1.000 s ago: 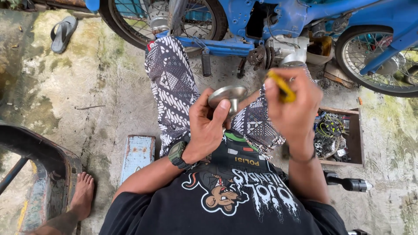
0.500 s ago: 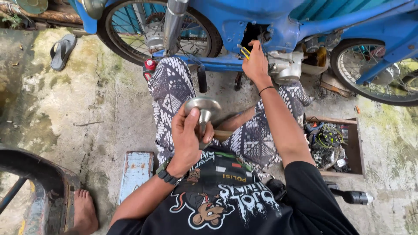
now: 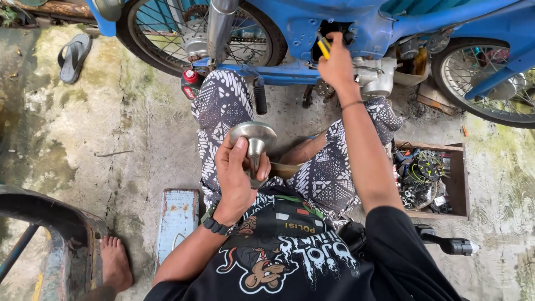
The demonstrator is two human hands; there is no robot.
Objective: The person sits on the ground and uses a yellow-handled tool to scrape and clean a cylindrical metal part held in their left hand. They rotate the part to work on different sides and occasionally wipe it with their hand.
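Yellow shows between the fingers of the right hand (image 3: 336, 67): a short tool handle (image 3: 323, 48), most of it hidden in the fist, its working end lost in the dark opening of the blue motorbike (image 3: 356, 22), so what it touches cannot be made out. That arm is stretched straight forward over the knee, wrist high, fingers closed round the handle. The bike itself is cut off at the top edge, both wheels only partly in view.

Nearer the body, the left hand (image 3: 237, 173) is raised in front of the chest, elbow bent, fingers wrapped round the stem of a metal funnel (image 3: 253, 136) held mouth upward, thumb lying against its rim. The stem's lower end is covered by the palm.

At right, a wooden box (image 3: 457, 178) of tangled parts sits on the concrete, partly behind the right arm. A bare foot (image 3: 115, 262) at lower left belongs to another person.
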